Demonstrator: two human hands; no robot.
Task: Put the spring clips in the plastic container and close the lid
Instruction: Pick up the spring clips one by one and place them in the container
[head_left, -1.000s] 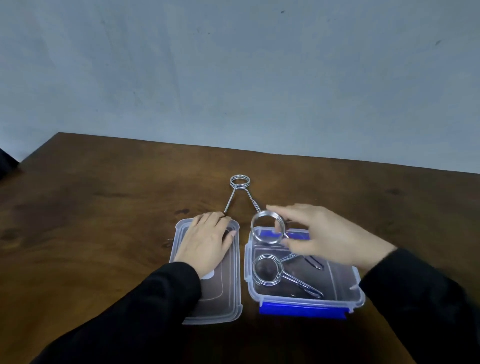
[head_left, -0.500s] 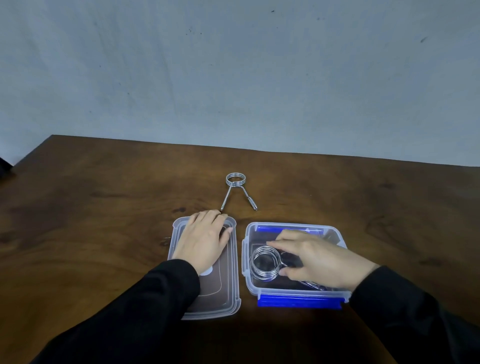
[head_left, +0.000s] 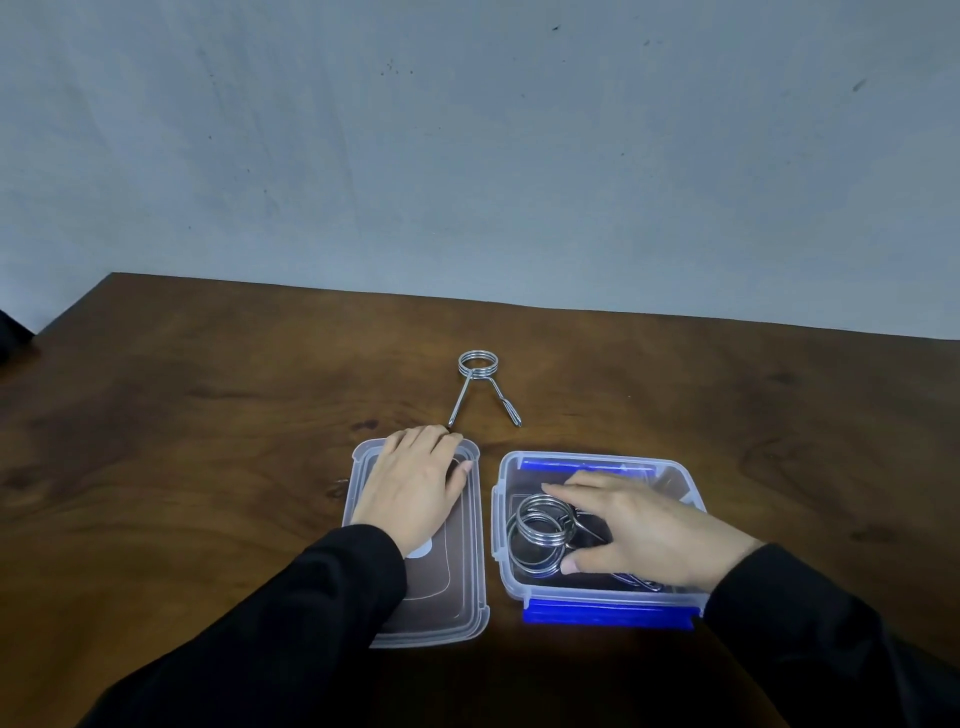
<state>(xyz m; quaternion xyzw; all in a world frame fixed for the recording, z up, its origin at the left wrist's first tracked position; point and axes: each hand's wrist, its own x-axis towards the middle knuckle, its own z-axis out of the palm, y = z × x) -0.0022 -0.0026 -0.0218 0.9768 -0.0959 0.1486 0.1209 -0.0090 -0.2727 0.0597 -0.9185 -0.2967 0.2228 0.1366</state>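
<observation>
My left hand (head_left: 415, 483) lies flat, fingers spread, on the lid (head_left: 457, 597), which rests on the table (head_left: 208, 441) just left of the plastic container (head_left: 506, 566). My right hand (head_left: 639, 530) is inside the container, fingers loosely extended over two stacked spring clips (head_left: 540, 530); whether it grips them I cannot tell. A third spring clip (head_left: 480, 382) lies toward the table's far edge, beyond the lid.

Two steel spring clips (head_left: 540, 535) in open clear container (head_left: 497, 525), third clip (head_left: 480, 384) beyond, lid (head_left: 467, 587) alongside.
</observation>
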